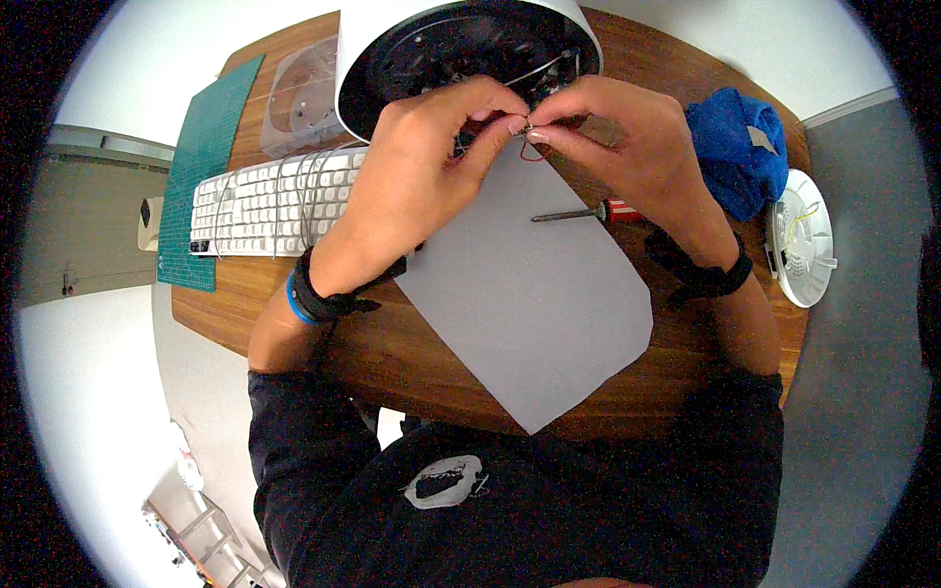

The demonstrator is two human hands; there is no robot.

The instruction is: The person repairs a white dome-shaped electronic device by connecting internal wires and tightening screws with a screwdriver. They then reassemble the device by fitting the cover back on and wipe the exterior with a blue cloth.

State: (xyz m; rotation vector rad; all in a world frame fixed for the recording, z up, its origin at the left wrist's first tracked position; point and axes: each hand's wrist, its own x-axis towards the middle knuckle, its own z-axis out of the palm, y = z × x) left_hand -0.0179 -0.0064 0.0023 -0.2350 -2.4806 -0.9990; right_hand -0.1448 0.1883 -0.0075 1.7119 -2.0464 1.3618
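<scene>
left hand point(417, 147) and right hand point(642, 122) met, thumb and forefinger of each pinching thin red wire point(530, 159). wire loop hung just below grip, near far end of white paper sheet point(529, 294), in front of open white housing point(392, 73) with black inside. red-handled screwdriver point(569, 216) lay with shaft over sheet, tip leftward. keyboard point(265, 201) left, blue cloth point(730, 147) right, on wooden table point(412, 358).

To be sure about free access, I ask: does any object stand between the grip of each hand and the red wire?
Nothing visible does. The left hand and right hand meet at the red wire; exact contact is too small to tell. The screwdriver lies apart, lower in the picture.
</scene>
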